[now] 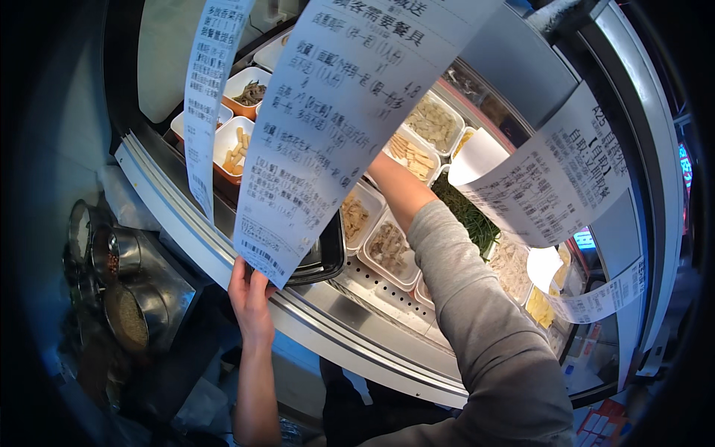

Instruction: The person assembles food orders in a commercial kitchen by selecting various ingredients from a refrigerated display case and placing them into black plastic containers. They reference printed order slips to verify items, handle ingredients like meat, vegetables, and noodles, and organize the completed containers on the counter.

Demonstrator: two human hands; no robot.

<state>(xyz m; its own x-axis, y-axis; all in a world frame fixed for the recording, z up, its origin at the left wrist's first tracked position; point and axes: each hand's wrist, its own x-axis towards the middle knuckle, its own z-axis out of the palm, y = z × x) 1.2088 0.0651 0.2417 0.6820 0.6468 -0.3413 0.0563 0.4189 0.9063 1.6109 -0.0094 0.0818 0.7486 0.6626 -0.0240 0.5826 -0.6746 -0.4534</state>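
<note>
My left hand (254, 304) is at the front edge of a refrigerated display case, at the near edge of a black plastic tray (333, 257); its fingertips lie partly behind a long printed paper receipt (335, 112), so its grip cannot be made out. My right arm, in a grey sleeve, reaches into the case over white food tubs; the right hand itself is hidden behind that receipt. Near the forearm are a tub of pale sliced strips (412, 153), a heap of green leafy vegetable (463, 215) and a tub of greyish pieces (389, 248).
More receipts hang at the left (209, 106) and right (550, 173), covering parts of the case. Orange tubs with white rims (234, 150) stand at the case's left. Metal pots (128, 315) with dry contents sit outside it, lower left. The case's metal front rail (357, 343) curves across.
</note>
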